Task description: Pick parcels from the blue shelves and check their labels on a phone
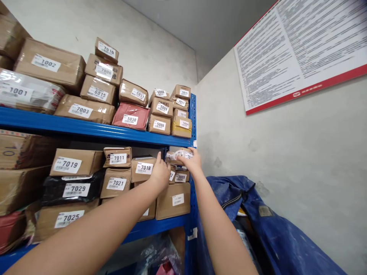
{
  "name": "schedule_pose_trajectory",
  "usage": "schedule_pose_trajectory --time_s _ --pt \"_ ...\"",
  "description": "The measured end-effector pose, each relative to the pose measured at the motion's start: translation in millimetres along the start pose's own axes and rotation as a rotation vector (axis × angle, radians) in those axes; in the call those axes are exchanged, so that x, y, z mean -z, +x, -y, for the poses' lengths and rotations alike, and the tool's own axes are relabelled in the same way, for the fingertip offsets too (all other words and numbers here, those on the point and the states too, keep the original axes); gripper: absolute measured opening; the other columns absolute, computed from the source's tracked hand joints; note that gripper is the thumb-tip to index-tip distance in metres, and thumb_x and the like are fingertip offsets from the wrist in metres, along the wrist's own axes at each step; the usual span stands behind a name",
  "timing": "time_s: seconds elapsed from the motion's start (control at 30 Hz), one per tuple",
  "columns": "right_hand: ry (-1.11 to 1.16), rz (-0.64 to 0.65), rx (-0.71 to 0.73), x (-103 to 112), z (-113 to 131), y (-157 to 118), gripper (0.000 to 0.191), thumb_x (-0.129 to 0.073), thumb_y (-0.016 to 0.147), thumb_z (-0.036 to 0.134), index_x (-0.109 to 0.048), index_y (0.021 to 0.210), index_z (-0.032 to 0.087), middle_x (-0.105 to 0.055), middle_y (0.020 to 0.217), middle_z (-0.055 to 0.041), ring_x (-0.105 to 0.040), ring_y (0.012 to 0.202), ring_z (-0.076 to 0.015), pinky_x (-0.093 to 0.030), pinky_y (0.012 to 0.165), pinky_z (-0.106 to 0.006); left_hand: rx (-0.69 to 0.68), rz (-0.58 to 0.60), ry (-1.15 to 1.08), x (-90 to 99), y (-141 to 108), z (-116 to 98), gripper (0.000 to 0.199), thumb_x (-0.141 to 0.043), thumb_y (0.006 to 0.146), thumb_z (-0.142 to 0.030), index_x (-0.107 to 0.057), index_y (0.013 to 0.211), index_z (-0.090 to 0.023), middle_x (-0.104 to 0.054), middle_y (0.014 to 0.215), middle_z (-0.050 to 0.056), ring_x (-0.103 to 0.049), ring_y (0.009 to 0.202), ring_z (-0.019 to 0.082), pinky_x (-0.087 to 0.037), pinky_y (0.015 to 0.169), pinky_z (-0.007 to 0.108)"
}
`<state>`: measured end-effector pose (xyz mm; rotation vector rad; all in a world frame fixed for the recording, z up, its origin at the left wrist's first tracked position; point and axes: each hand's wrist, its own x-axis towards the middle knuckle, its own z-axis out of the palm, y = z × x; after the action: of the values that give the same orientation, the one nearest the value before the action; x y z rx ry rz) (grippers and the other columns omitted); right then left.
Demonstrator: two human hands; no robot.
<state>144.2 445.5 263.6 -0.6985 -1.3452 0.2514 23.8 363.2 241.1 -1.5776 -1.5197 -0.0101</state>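
On the lower shelf at the right end, my right hand (192, 161) is closed on a small plastic-wrapped parcel (172, 156). Its thumb lies across the front and its fingers reach over the right side; the label is partly covered. My left hand (161, 175) is against the right side of the cardboard box labelled 7018 (139, 176), one finger stretched upward and the others partly hidden. It appears to hold nothing. Under the wrapped parcel are a small box labelled 3009 (183, 178) and a larger cardboard box (166, 208).
A blue metal shelf (114, 133) bears several labelled parcels on its upper level, including a red one (120, 119). A blue bag (275, 233) stands right of the shelf post (194, 206). A printed board (304, 57) hangs on the wall.
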Motion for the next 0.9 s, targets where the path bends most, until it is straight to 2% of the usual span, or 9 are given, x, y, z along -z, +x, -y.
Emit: schedule_pose_trajectory --time_s 0.1,0.2,0.27,0.4,0.6,0.7,0.77,0.83,0.9 --pt "0.168 -0.05 -0.085 21 -7 -4 0.07 -0.078 0.043 0.041 -0.056 0.106 0.02 -0.06 0.111 -0.0103 -0.057 0.104 -0.0288 -0.046 0.095 -0.044 0.021 0.01 -0.063 -3.5 7 -5 0.081 -0.063 0.076 -0.043 -0.037 0.139 0.001 -0.058 0.121 0.029 -0.053 0.114 0.04 -0.018 0.109 0.059" --pt "0.308 -0.119 -0.108 48 -10 -16 0.077 -0.075 0.043 0.048 -0.051 0.11 0.02 -0.057 0.119 -0.0103 -0.057 0.107 -0.0255 -0.046 0.094 -0.038 -0.059 -0.011 -0.151 -5.8 12 -7 0.075 -0.07 0.07 -0.024 -0.04 0.139 -0.014 -0.055 0.124 0.023 -0.055 0.109 0.04 -0.043 0.09 0.057" --pt "0.419 -0.165 -0.122 63 -12 -25 0.08 -0.076 0.042 0.048 -0.049 0.112 0.021 -0.057 0.119 -0.0093 -0.057 0.105 -0.0242 -0.046 0.093 -0.038 -0.08 0.009 -0.169 -5.7 16 -8 0.066 -0.069 0.067 -0.013 -0.05 0.13 -0.021 -0.057 0.119 0.02 -0.058 0.103 0.039 -0.049 0.079 0.052" --pt "0.593 -0.228 -0.16 81 -21 -40 0.079 -0.081 0.039 0.042 -0.051 0.109 0.022 -0.059 0.106 -0.0042 -0.058 0.094 -0.022 -0.045 0.089 -0.039 -0.099 -0.01 -0.183 -9.2 18 -9 0.056 -0.072 0.062 -0.018 -0.059 0.116 -0.016 -0.056 0.113 0.021 -0.056 0.103 0.038 -0.048 0.081 0.054" --pt "0.627 -0.288 -0.195 98 -33 -55 0.083 -0.082 0.038 0.042 -0.05 0.112 0.023 -0.058 0.104 -0.0027 -0.056 0.092 -0.0208 -0.045 0.086 -0.037 -0.033 -0.149 -0.206 -18.9 19 -9 0.052 -0.066 0.067 -0.031 -0.057 0.117 -0.02 -0.053 0.118 0.02 -0.049 0.113 0.04 -0.026 0.099 0.073" --pt "0.687 -0.298 -0.252 100 -35 -59 0.083 -0.082 0.036 0.042 -0.05 0.11 0.024 -0.057 0.099 -0.0011 -0.057 0.087 -0.0193 -0.047 0.08 -0.035 0.011 -0.045 -0.174 -15.3 23 -9 0.055 -0.068 0.067 -0.026 -0.056 0.121 -0.022 -0.051 0.122 0.02 -0.051 0.109 0.042 -0.031 0.091 0.074" --pt "0.708 -0.295 -0.273 101 -36 -62 0.082 -0.082 0.035 0.042 -0.05 0.109 0.024 -0.058 0.097 -0.0007 -0.058 0.084 -0.0187 -0.047 0.077 -0.035 0.004 -0.01 -0.173 -12.6 26 -9 0.055 -0.067 0.067 -0.019 -0.056 0.121 -0.024 -0.054 0.119 0.018 -0.055 0.104 0.04 -0.041 0.085 0.068" --pt "0.706 -0.298 -0.282 101 -38 -66 0.082 -0.083 0.035 0.042 -0.05 0.109 0.024 -0.058 0.097 -0.0004 -0.058 0.083 -0.0183 -0.047 0.077 -0.034 -0.024 -0.02 -0.173 -12.3 27 -8 0.053 -0.064 0.069 -0.015 -0.057 0.12 -0.024 -0.055 0.117 0.017 -0.056 0.104 0.038 -0.043 0.085 0.064" --pt "0.697 -0.305 -0.287 103 -39 -70 0.083 -0.083 0.035 0.042 -0.05 0.109 0.024 -0.058 0.096 0.0001 -0.058 0.084 -0.0181 -0.046 0.078 -0.034 -0.05 -0.076 -0.156 -14.6 26 -7 0.042 -0.058 0.076 -0.017 -0.059 0.118 -0.024 -0.056 0.117 0.017 -0.055 0.108 0.037 -0.038 0.092 0.068"
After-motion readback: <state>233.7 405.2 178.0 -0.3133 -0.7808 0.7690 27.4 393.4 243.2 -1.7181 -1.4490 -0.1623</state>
